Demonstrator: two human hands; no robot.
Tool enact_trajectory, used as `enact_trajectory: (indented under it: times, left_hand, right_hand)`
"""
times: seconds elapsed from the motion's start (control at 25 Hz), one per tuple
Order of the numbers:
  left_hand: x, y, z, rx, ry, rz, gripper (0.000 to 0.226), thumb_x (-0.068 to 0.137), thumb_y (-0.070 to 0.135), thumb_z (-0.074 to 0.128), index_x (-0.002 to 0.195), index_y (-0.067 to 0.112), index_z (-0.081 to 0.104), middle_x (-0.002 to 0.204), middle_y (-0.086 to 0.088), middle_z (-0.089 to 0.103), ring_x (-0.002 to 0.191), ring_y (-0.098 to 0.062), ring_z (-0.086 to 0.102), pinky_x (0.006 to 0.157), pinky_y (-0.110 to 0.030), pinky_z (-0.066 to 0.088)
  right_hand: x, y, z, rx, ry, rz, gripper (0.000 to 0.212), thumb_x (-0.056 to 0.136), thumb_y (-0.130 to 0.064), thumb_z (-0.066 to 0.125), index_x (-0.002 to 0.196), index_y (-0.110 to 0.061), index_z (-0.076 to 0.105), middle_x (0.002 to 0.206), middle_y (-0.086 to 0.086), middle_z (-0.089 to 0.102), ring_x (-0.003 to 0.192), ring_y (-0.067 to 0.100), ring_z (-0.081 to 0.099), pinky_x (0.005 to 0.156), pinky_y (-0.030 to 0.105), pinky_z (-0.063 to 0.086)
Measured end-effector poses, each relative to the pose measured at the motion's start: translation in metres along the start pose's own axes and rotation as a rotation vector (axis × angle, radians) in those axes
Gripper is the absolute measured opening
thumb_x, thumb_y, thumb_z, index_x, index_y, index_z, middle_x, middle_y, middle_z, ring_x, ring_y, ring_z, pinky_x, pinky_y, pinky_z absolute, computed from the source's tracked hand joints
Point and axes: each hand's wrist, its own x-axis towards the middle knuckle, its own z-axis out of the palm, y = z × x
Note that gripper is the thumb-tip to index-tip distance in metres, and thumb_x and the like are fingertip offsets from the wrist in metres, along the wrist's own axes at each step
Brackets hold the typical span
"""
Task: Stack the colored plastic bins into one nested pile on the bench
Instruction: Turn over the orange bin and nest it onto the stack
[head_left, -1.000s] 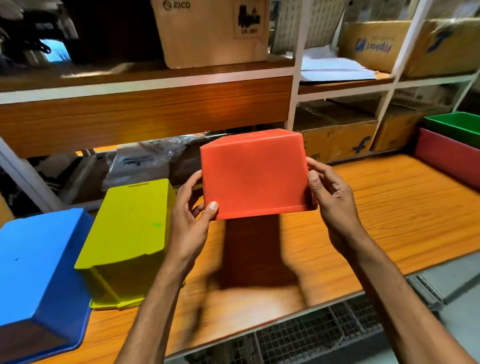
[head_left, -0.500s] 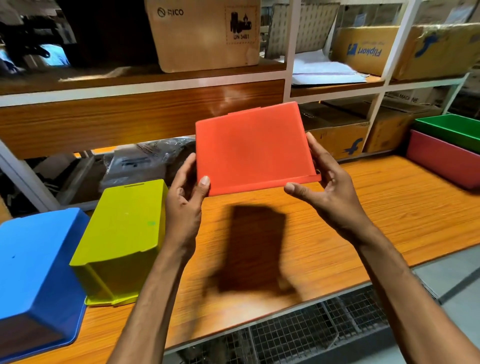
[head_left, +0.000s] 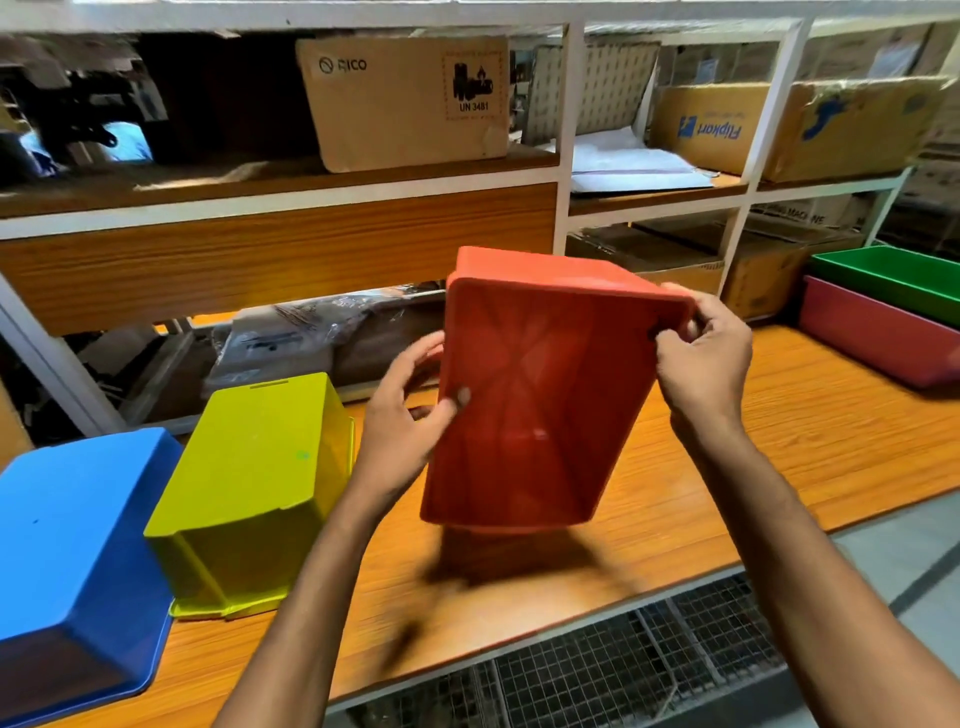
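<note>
My left hand (head_left: 402, 415) grips the orange bin (head_left: 524, 405) by its side wall and my right hand (head_left: 701, 358) pinches its top rim, holding it above the counter (head_left: 779, 467) with the mouth tilted toward me. I should turn it mouth-up, level it, then lower it squarely into the green bin (head_left: 893, 275) at right.

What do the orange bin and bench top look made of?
Orange bin: looks like moulded plastic with a smooth, semi-gloss finish; thin walls, a lipped rim and a moulded X-pattern in the base. Bench top: wood-grain surface with a slight sheen, probably laminate over board; the grain is very even and straight. Core not visible.
</note>
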Motion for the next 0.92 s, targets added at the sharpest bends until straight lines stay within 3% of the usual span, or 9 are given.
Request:
enact_trajectory:
  times: [0.12, 0.2, 0.28, 0.36, 0.52, 0.68, 0.8, 0.92]
  left_hand:
    - [-0.02, -0.01, 0.007, 0.161, 0.053, 0.053, 0.054, 0.084, 0.002, 0.074, 0.119, 0.042, 0.062, 0.112, 0.008, 0.064, 0.097, -0.009, 0.065, 0.069, -0.019, 0.052]
    - [-0.022, -0.007, 0.012, 0.24, 0.028, 0.138, 0.052, 0.083, 0.002, 0.072, 0.123, 0.033, 0.062, 0.105, 0.005, 0.061, 0.084, -0.015, 0.062, 0.061, -0.019, 0.048]
    - [-0.02, 0.001, 0.017, 0.284, 0.03, 0.187, 0.053, 0.082, 0.0, 0.071, 0.129, 0.025, 0.062, 0.101, 0.003, 0.059, 0.081, -0.016, 0.059, 0.061, -0.023, 0.048]
    - [-0.017, 0.005, 0.021, 0.276, 0.12, 0.192, 0.049, 0.083, -0.003, 0.07, 0.128, 0.015, 0.065, 0.096, -0.002, 0.058, 0.082, -0.013, 0.057, 0.067, -0.02, 0.046]
    - [-0.011, -0.008, 0.012, 0.065, 0.215, 0.011, 0.041, 0.086, -0.002, 0.068, 0.122, 0.018, 0.07, 0.105, -0.013, 0.067, 0.087, -0.014, 0.061, 0.075, -0.014, 0.046]
    - [-0.007, -0.025, -0.006, -0.042, 0.21, -0.21, 0.038, 0.086, 0.0, 0.07, 0.116, 0.023, 0.071, 0.095, -0.006, 0.069, 0.078, -0.011, 0.058, 0.069, -0.025, 0.048]
    - [-0.008, -0.037, -0.015, -0.049, 0.169, -0.329, 0.029, 0.091, 0.006, 0.072, 0.119, 0.016, 0.073, 0.094, -0.001, 0.07, 0.08, -0.004, 0.061, 0.073, -0.026, 0.05]
    - [-0.016, -0.048, -0.016, -0.101, 0.062, -0.485, 0.019, 0.1, 0.021, 0.063, 0.117, 0.019, 0.074, 0.105, 0.001, 0.074, 0.094, -0.011, 0.064, 0.08, -0.029, 0.051]
  right_hand:
    - [0.011, 0.013, -0.013, 0.139, 0.061, 0.262, 0.038, 0.082, 0.014, 0.051, 0.11, -0.003, 0.07, 0.086, 0.003, 0.074, 0.077, 0.013, 0.07, 0.07, 0.027, 0.059]
    - [0.012, 0.014, -0.016, 0.199, 0.06, 0.352, 0.028, 0.086, 0.011, 0.054, 0.103, -0.008, 0.067, 0.087, 0.005, 0.074, 0.07, 0.009, 0.07, 0.066, 0.027, 0.058]
    - [0.01, 0.013, -0.015, 0.293, 0.011, 0.399, 0.027, 0.089, 0.009, 0.058, 0.097, -0.016, 0.063, 0.087, 0.002, 0.072, 0.061, 0.0, 0.067, 0.065, 0.023, 0.054]
    - [0.002, 0.013, -0.014, 0.329, -0.111, 0.418, 0.035, 0.088, 0.01, 0.063, 0.106, -0.02, 0.064, 0.091, -0.003, 0.073, 0.067, -0.003, 0.069, 0.068, 0.02, 0.055]
    - [-0.034, 0.027, -0.022, 0.192, -0.43, 0.418, 0.063, 0.083, 0.011, 0.067, 0.132, -0.028, 0.063, 0.113, -0.007, 0.074, 0.087, -0.001, 0.07, 0.065, 0.019, 0.055]
    - [-0.053, 0.035, -0.023, 0.193, -0.569, 0.465, 0.063, 0.086, 0.01, 0.065, 0.134, -0.029, 0.064, 0.128, 0.004, 0.07, 0.104, 0.011, 0.066, 0.078, 0.033, 0.053]
    - [-0.046, 0.026, -0.018, 0.236, -0.595, 0.53, 0.054, 0.084, 0.007, 0.068, 0.13, -0.022, 0.068, 0.12, 0.015, 0.069, 0.1, 0.014, 0.066, 0.067, 0.024, 0.052]
    - [-0.036, 0.014, -0.013, 0.235, -0.629, 0.553, 0.05, 0.083, 0.0, 0.074, 0.129, -0.018, 0.068, 0.111, 0.009, 0.066, 0.099, 0.014, 0.066, 0.065, 0.022, 0.052]
